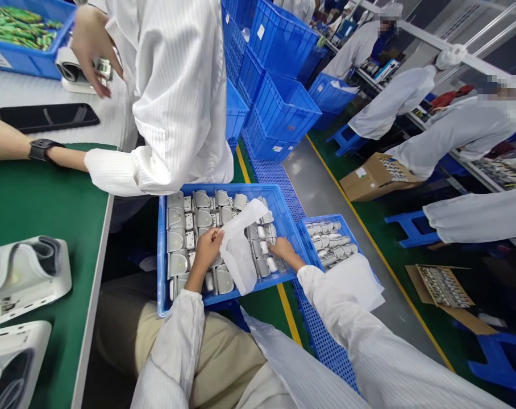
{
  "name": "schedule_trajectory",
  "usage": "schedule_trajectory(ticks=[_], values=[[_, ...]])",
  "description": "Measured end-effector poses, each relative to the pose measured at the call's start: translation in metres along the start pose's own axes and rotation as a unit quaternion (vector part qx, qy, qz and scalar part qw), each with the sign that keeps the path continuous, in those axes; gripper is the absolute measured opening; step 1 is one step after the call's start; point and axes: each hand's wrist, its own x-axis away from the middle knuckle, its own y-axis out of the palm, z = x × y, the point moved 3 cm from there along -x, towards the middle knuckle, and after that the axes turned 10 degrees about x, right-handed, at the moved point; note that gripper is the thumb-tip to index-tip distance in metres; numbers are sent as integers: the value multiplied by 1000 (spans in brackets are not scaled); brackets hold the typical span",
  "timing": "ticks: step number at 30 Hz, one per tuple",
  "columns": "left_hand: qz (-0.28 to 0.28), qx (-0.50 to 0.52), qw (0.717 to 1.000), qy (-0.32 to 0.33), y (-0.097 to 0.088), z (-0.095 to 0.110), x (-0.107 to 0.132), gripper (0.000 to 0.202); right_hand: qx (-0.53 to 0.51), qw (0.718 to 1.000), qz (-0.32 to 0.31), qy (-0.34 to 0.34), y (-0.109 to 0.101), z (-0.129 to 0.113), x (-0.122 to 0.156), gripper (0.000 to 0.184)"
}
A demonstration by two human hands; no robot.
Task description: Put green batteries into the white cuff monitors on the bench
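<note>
My left hand [208, 250] pinches the edge of a thin white sheet [241, 258], which hangs loosely over part of a blue bin [232, 188]. In the bin stand rows of white units with grey curved cuffs [176, 241], resembling wrist blood pressure monitors. At the bin's right side, my right hand [284, 251] reaches down among the units with its fingers closed. Its fingertips touch the row there, and whatever they grip is hidden. The sheet covers some units in the middle.
A smaller blue bin [301, 226] with similar units and white sheets [354, 281] stands to the right. On the left, a green table [81, 210] bears larger cuffed units [49, 278] and a phone [49, 116]. A co-worker's sleeve [173, 113] is close beyond the bin; stacked blue crates [279, 108] stand behind.
</note>
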Motion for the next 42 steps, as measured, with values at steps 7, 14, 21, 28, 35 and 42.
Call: schedule_trajectory(ticks=[7, 14, 21, 28, 35, 42], values=[[-4, 0, 1000, -1, 1, -2, -2, 48, -5, 1000, -20, -2, -2, 3, -3, 64], [-7, 1, 1000, -2, 1, -4, -2, 48, 14, 1000, 8, -10, -13, -1, 12, 61], [-9, 2, 1000, -4, 1, -3, -1, 47, 26, 1000, 9, -4, -9, -4, 27, 58], [0, 1, 1000, -2, 1, 1, 1, 47, 64, 998, 17, -18, -20, -5, 28, 47], [2, -5, 1000, -1, 1, 0, 1, 45, 69, 995, 73, -1, -38, -7, 19, 49], [0, -9, 1000, -2, 1, 0, 1, 47, 54, 997, 62, 2, -36, -18, -10, 47]])
